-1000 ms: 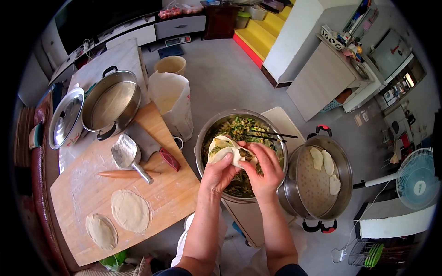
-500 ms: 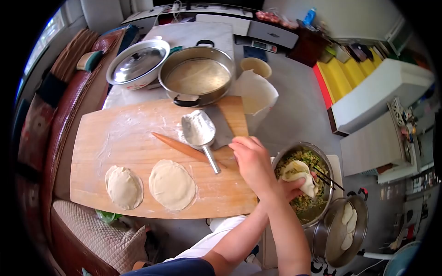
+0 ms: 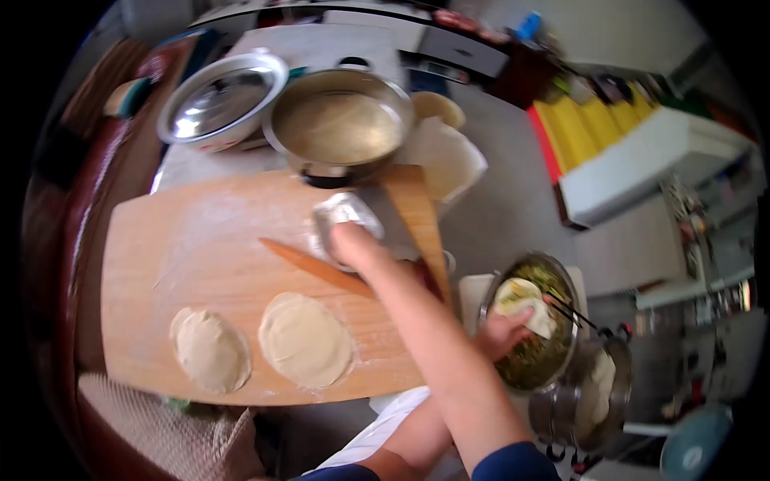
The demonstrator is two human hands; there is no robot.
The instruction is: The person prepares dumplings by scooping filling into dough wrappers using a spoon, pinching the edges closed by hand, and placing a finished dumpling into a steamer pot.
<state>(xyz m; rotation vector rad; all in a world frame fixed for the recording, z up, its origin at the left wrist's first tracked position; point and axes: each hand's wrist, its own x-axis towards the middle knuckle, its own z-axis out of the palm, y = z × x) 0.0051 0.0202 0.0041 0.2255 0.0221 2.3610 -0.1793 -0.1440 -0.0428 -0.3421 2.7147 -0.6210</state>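
Observation:
My left hand (image 3: 504, 333) reaches under my right arm and grips a folded dough wrapper with filling (image 3: 525, 305), held over a steel bowl of chopped green-and-yellow filling (image 3: 533, 370). My right hand (image 3: 351, 244) is at the metal scoop (image 3: 325, 215) holding white flour, with its fingers down in the scoop and hidden. Beside the scoop lies a tapered wooden rolling pin (image 3: 301, 263). Two dough pieces rest on the wooden board (image 3: 160, 256): a flat round one (image 3: 305, 341) and a stack or folded one (image 3: 210, 350) to its left.
Chopsticks (image 3: 573, 313) stick out of the filling bowl. A pan (image 3: 613, 397) with shaped dough pieces stands at lower right. Behind the board are a wide steel pot (image 3: 341, 128) and a lidded basin (image 3: 224, 100). A sofa (image 3: 100, 184) runs along the left.
My right hand has moved left from the board's right edge into the flour scoop. My left hand still holds the filled wrapper over the bowl. The view has shifted slightly.

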